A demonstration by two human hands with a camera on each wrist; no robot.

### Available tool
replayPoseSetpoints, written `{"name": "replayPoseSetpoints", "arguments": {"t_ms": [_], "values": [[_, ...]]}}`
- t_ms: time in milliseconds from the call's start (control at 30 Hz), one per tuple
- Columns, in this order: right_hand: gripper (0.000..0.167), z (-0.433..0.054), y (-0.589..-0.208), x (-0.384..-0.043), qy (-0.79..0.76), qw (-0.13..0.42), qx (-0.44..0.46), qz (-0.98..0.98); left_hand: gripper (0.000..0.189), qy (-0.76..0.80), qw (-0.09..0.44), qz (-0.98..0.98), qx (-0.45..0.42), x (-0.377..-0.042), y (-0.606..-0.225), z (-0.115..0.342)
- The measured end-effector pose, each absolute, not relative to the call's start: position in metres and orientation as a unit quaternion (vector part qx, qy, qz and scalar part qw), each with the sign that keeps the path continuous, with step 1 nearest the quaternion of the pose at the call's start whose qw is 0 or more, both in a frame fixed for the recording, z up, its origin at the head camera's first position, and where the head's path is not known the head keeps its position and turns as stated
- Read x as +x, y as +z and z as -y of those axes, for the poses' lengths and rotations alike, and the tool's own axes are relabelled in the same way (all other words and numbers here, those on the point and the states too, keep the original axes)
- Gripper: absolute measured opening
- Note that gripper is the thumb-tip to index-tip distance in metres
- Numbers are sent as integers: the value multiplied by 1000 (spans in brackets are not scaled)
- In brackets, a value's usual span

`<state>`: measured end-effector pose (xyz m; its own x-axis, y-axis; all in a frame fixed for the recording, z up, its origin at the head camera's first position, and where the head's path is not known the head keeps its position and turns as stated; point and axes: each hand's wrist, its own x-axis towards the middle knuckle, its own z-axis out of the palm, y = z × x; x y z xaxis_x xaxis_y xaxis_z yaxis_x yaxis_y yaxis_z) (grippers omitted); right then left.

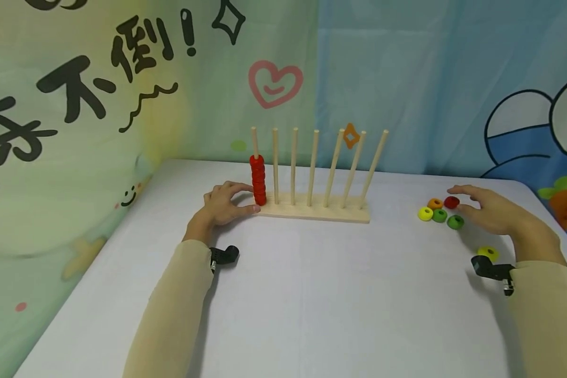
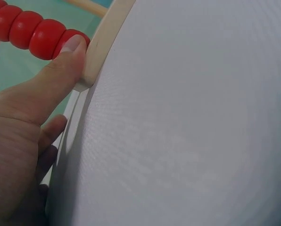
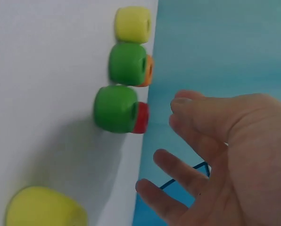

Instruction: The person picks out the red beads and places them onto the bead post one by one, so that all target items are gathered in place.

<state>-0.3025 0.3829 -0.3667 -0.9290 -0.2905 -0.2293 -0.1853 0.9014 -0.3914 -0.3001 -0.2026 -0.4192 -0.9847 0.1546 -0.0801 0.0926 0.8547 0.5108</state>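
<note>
A wooden peg rack (image 1: 312, 210) stands on the white table, with a stack of red beads (image 1: 258, 181) on its leftmost peg. My left hand (image 1: 227, 202) grips the left end of the rack. In the left wrist view the thumb (image 2: 67, 61) presses at the base by the lowest red bead. My right hand (image 1: 493, 210) hovers beside loose beads and holds nothing. Nearest it lie a red bead (image 1: 451, 202) and a green bead (image 1: 455, 222). Another green bead (image 1: 439, 215), an orange bead (image 1: 435, 203) and a yellow bead (image 1: 425, 213) are grouped just left of these.
A second yellow bead (image 1: 488, 253) lies apart, close to the right wrist's camera. The other pegs (image 1: 312, 168) of the rack are bare. Behind the white table (image 1: 312, 294) hangs a printed cloth (image 1: 378, 63).
</note>
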Motion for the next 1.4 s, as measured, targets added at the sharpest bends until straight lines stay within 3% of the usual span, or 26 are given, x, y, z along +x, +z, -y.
{"name": "replayPoseSetpoints", "arguments": {"t_ms": [267, 500, 700, 967, 1200, 1400], "values": [[52, -386, -379, -310, -196, 169, -102, -961, 71, 257, 60, -962, 70, -301, -423, 204], [53, -382, -380, -318, -180, 154, -90, -967, 70, 253, 51, -964, 69, -301, -416, 208], [60, -386, -376, -317, -181, 158, -28, -970, 73, 253, 57, -963, 73, -301, -416, 206], [45, -388, -383, -316, -197, 140, 34, -970, 74, 251, 64, -963, 70, -300, -418, 204], [58, -397, -380, -310, -231, 131, 71, -961, 72, 257, 66, -962, 63, -299, -415, 202], [56, -394, -380, -306, -266, 105, 68, -956, 72, 264, 62, -961, 64, -300, -417, 204]]}}
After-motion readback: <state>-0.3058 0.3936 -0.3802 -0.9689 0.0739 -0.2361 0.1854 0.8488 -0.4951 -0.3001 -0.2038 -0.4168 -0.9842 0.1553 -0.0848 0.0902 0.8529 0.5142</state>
